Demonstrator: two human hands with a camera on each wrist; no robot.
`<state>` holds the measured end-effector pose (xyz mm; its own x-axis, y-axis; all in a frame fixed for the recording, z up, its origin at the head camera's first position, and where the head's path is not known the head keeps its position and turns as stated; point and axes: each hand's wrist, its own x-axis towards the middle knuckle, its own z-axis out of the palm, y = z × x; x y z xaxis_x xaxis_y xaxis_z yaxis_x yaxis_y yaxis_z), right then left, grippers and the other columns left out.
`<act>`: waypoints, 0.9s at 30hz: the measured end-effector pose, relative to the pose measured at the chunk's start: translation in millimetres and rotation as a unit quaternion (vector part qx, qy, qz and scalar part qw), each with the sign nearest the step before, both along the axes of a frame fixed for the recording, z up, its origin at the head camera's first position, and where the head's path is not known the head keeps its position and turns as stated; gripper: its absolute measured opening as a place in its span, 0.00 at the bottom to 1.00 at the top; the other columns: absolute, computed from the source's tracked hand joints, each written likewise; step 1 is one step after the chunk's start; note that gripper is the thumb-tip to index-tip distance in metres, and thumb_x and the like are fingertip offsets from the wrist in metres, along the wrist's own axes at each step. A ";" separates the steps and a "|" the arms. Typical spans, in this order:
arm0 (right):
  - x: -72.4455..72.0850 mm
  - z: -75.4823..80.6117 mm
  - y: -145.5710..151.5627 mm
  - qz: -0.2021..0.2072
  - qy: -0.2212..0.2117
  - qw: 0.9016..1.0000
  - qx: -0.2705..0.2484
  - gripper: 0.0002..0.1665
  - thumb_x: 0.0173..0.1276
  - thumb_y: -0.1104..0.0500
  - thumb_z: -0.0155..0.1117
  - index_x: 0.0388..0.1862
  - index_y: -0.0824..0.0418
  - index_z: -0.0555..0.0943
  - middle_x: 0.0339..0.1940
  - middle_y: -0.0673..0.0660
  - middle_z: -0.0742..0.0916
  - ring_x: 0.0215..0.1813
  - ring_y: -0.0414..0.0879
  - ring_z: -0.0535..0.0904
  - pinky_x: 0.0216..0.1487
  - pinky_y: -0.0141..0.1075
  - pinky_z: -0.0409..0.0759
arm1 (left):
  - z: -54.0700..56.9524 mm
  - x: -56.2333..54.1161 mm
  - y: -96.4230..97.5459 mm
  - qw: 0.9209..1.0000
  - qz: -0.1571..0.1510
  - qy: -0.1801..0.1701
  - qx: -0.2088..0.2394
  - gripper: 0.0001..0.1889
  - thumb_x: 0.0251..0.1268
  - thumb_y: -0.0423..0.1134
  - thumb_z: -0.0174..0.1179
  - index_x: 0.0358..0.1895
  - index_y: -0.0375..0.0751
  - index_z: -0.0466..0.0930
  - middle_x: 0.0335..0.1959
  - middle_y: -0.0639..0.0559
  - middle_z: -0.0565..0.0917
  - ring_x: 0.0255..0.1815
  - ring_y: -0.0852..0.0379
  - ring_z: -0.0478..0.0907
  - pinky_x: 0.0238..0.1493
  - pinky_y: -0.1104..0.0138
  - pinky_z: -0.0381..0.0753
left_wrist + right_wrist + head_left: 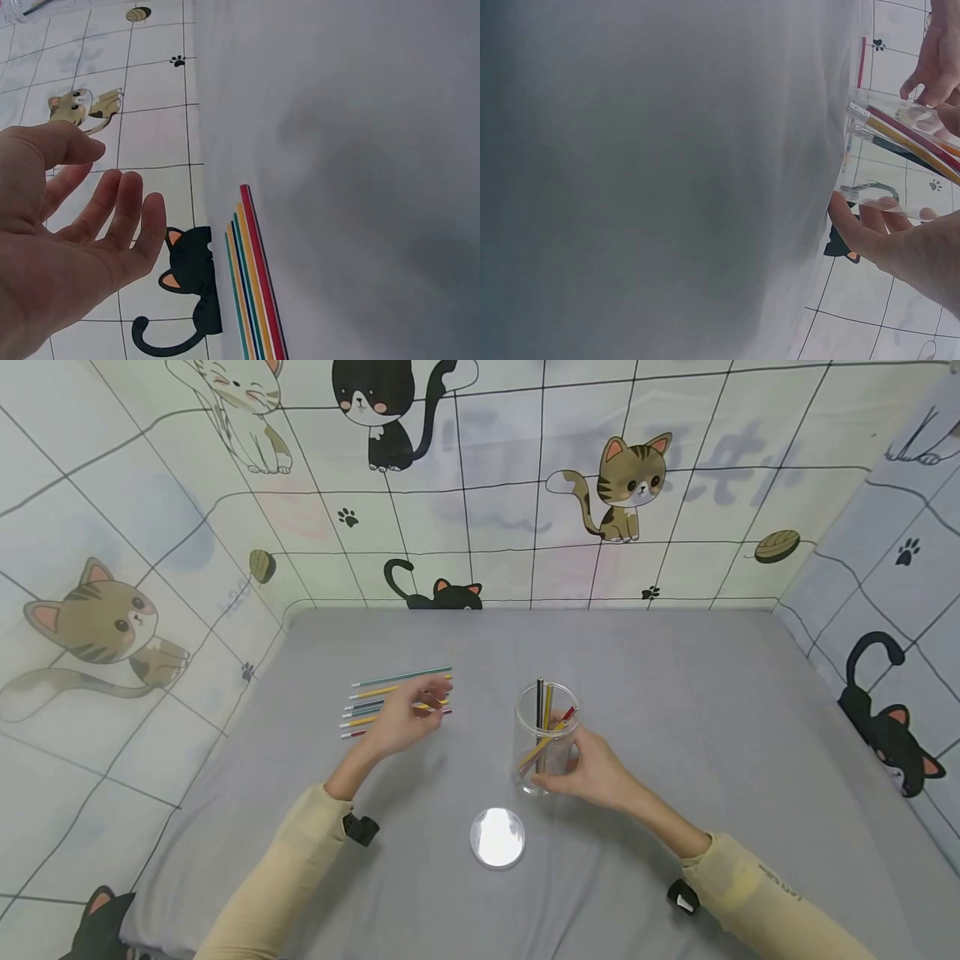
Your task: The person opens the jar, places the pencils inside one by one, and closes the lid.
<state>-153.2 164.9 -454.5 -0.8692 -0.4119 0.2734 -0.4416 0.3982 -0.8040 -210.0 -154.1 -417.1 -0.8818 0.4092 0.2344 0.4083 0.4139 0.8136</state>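
In the head view, your right hand has its fingers and thumb curled round the lower part of a clear cylindrical jar, which stands close to upright in that grip. Your left hand hangs over the jar-side ends of a row of pencils, with its fingers loosely bent. A few pencils already lean inside the jar, a black pencil among them; what seems left is the row beneath your left hand — about six, by colour. The jar's mouth is uncovered, and a round clear disc, probably its lid, lies nearer you than your right grip, a little to its left. Under it all is a grey cloth, lightly creased, and beyond your hands rises a white wall sheet printed with grid lines, cats and paw prints, wrapping both sides too. The left wrist view shows that hand's thumb and fingers parted, nothing between them — the pencils lie apart from it. In the right wrist view, your fingers cradle the jar's side, with red, yellow and dark pencils slanting within.
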 end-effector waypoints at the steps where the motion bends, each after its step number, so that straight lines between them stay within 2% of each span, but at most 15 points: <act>1: 0.3 0.2 0.2 0.001 -0.001 1.000 -0.003 0.38 0.50 0.60 0.81 0.58 0.62 0.74 0.51 0.57 0.85 0.48 0.50 0.79 0.37 0.37 0.82 | -1.9 -1.2 -1.3 1.000 0.001 0.001 -0.001 0.22 0.58 0.19 0.59 0.57 0.32 0.77 0.48 0.39 0.81 0.47 0.38 0.81 0.48 0.53 0.82; 9: 0.6 -0.6 0.7 0.000 -0.008 1.000 -0.008 0.38 0.50 0.60 0.82 0.58 0.60 0.73 0.50 0.57 0.85 0.47 0.49 0.79 0.38 0.37 0.83 | -11.9 -6.6 -10.1 1.000 0.003 0.010 -0.004 0.22 0.55 0.18 0.57 0.56 0.29 0.77 0.48 0.33 0.80 0.46 0.34 0.81 0.46 0.50 0.83; 13: 0.7 -0.4 0.3 -0.001 -0.013 1.000 -0.010 0.38 0.50 0.60 0.81 0.58 0.60 0.74 0.50 0.56 0.85 0.47 0.49 0.79 0.37 0.37 0.83 | -16.9 -9.5 -13.8 1.000 0.011 0.008 -0.017 0.22 0.57 0.18 0.58 0.57 0.28 0.76 0.48 0.29 0.79 0.46 0.36 0.81 0.45 0.50 0.83; 21: 1.2 1.9 -0.4 0.014 -0.047 0.998 -0.029 0.38 0.49 0.63 0.81 0.60 0.58 0.74 0.53 0.57 0.84 0.49 0.50 0.80 0.40 0.39 0.84 | -24.4 -14.3 -17.5 0.999 0.023 0.006 -0.042 0.21 0.57 0.19 0.60 0.56 0.28 0.76 0.47 0.30 0.80 0.44 0.40 0.81 0.45 0.50 0.83; 27: 1.0 1.4 -0.1 0.014 -0.047 0.998 -0.026 0.38 0.49 0.63 0.81 0.60 0.59 0.74 0.53 0.59 0.84 0.50 0.50 0.80 0.41 0.39 0.84 | -29.9 -17.3 -19.2 0.998 0.033 0.008 -0.055 0.21 0.57 0.19 0.60 0.55 0.29 0.77 0.47 0.32 0.80 0.45 0.40 0.81 0.46 0.50 0.83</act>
